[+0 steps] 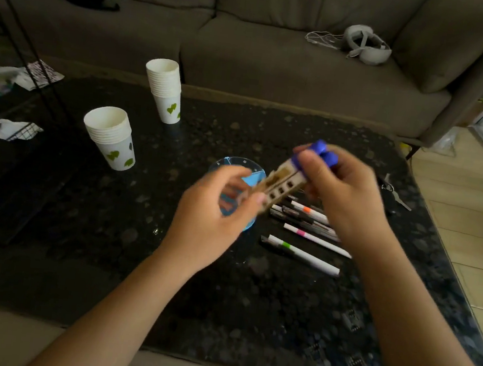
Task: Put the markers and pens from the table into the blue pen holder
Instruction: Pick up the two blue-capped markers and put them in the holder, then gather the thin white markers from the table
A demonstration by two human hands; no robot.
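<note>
Both hands hold a bunch of blue-capped markers (287, 181) tilted above the table. My right hand (345, 192) grips the capped upper end. My left hand (215, 210) pinches the lower end with its fingertips. The blue pen holder (230, 163) stands on the dark table just behind my left hand, mostly hidden by it. Several white pens and markers (308, 224) lie flat on the table to the right of the holder, among them one with a pink band (315, 239) and one with a green band (301, 254).
Two stacks of white paper cups with green hearts stand at the left (110, 136) and back (165, 88). Keys (394, 194) lie near the table's right edge. A grey sofa (251, 47) with a headset (365, 44) is behind. A black wire rack (23, 43) is at far left.
</note>
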